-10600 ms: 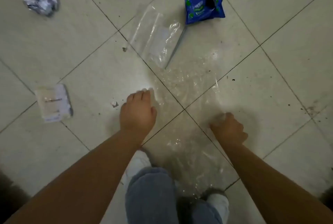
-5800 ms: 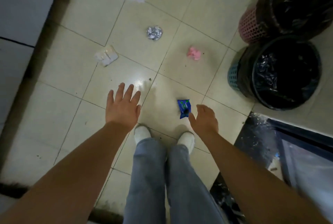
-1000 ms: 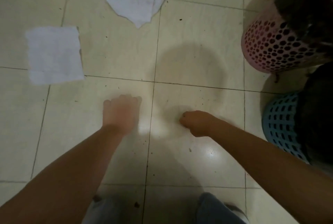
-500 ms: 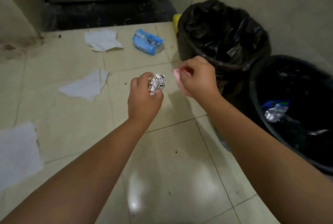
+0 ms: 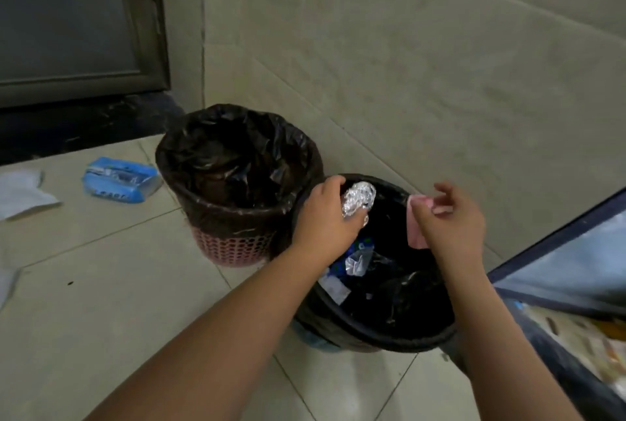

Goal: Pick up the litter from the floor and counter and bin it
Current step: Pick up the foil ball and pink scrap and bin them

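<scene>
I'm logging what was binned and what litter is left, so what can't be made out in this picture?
Head view:
- Foil ball: partly covered by the left hand.
- Pink scrap: mostly behind the right hand; its material is unclear.
- Near bin: the black liner's shadow hides most contents.
- Far bin: its dark bag hides whatever is inside.
- White paper: cut off by the left edge.
- Blue packet: print too small to read.

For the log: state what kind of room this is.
Probably a corner of a home or utility room: tiled floor, plain wall, a dark door frame, and two bag-lined waste baskets, one pink, one nearer. It cannot be narrowed further.
</scene>
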A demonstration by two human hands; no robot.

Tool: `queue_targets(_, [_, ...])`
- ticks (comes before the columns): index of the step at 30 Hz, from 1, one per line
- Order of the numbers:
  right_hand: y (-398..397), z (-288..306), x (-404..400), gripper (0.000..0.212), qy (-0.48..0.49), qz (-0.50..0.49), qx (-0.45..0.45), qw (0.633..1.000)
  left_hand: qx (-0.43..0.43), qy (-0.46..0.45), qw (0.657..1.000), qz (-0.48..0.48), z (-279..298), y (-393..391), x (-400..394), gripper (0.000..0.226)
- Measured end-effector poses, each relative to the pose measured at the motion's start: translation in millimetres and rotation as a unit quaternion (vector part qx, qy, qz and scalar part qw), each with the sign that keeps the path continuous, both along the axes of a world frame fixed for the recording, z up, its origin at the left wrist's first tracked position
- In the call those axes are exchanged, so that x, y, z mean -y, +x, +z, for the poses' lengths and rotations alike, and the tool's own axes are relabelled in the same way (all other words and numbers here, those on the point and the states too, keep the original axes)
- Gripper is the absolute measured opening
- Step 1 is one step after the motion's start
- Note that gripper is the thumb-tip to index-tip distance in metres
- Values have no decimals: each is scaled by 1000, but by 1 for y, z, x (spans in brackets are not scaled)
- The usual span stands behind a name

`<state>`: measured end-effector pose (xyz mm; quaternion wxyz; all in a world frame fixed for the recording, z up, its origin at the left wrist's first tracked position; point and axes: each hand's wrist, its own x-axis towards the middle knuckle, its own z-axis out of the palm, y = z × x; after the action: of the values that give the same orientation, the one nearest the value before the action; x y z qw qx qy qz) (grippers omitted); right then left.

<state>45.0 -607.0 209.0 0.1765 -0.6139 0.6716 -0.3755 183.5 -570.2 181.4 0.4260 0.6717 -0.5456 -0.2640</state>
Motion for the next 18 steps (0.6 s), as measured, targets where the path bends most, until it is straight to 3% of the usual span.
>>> queue_targets(2, [-5, -14, 1, 51, 79, 6, -113, 990, 57, 49, 997, -3, -12, 2, -2, 51])
queue_targets(4, [3, -24, -3, 45, 102, 36, -183, 977, 104, 34, 994, 12, -23, 14, -12, 46])
queue_targets(12, [159, -46, -56, 46, -41, 315, -262, 911, 301, 58, 947, 95, -74, 132, -104, 45])
queue_targets(15, [235, -61, -86, 49, -36, 410, -282, 867, 331, 170, 909, 187, -80, 189, -156, 38])
queue_targets(18, [302, -81, -128, 51, -12, 516, -323, 793, 323, 293, 855, 281, -73, 237, -219, 45])
